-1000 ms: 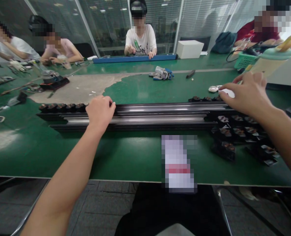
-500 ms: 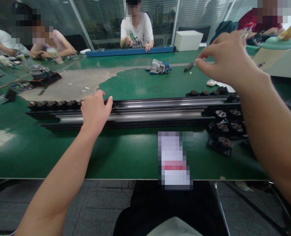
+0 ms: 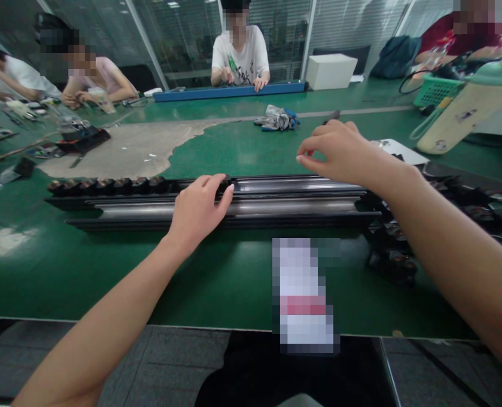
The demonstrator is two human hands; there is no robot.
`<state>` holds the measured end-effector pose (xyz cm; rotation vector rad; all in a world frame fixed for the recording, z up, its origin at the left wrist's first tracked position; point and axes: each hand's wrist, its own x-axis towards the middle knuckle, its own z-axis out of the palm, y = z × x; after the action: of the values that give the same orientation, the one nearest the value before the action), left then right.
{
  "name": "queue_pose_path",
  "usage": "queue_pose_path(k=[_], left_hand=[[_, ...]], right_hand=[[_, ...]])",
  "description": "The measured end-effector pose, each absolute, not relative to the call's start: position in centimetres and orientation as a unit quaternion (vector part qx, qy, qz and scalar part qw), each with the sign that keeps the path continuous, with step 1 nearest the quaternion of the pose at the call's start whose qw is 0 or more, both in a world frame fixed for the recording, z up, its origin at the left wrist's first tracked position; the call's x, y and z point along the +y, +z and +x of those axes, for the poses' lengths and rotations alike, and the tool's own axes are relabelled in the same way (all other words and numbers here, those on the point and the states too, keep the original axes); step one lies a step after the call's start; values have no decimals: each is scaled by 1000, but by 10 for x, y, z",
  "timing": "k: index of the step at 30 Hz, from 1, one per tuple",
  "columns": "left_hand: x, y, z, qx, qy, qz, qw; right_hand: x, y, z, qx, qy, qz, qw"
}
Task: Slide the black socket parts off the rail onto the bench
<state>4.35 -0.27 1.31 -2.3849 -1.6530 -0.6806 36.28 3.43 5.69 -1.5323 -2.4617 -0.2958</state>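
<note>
Two long black rails [image 3: 285, 217] with shiny metallic channels lie side by side across the table. On the left end of the far rail sits a row of small black parts [image 3: 107, 185] with copper-coloured tops. My left hand [image 3: 200, 209] reaches over the rails, thumb and fingers closed around a small black part [image 3: 224, 183] at the far rail. My right hand [image 3: 340, 150] hovers above the far rail's right half, thumb and fingertips pinched together. Whatever is between those fingertips, if anything, is too small to make out. More loose black parts [image 3: 397, 265] lie under and beside my right forearm.
A blurred-out white sheet or phone-like object [image 3: 304, 282] lies at the near table edge. Beyond the rails are crumpled gloves [image 3: 277, 118], a cream bottle [image 3: 454, 116], a green basket [image 3: 437, 90] and a white box [image 3: 331, 72]. Several people sit around; one handles a blue rail [image 3: 234, 92].
My left hand has moved right along the rails, uncovering more of the row of black parts. My right hand has come down and left, from near the bottle to above the far rail.
</note>
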Motion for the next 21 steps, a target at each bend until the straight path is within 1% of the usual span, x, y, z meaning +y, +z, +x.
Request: queue_pose_path(k=[2,7,11,17,21], left_hand=[[-5,11,47,-532,-239,-810,58],[-7,8,55,-473,-244,-846,10],[-8,5,59,-421,-229,-878,-19],[-8,-3,73,-349,-198,-916,7],[-9,-6,76,-305,-196,-932,31]], right_hand=[[32,52,357,-844,-102,-515,112],[19,43,335,-853,-153,-484,121],[17,37,324,-881,-108,-444,122],[20,29,321,-901,-25,-417,120],[20,28,323,-906,-3,-407,114]])
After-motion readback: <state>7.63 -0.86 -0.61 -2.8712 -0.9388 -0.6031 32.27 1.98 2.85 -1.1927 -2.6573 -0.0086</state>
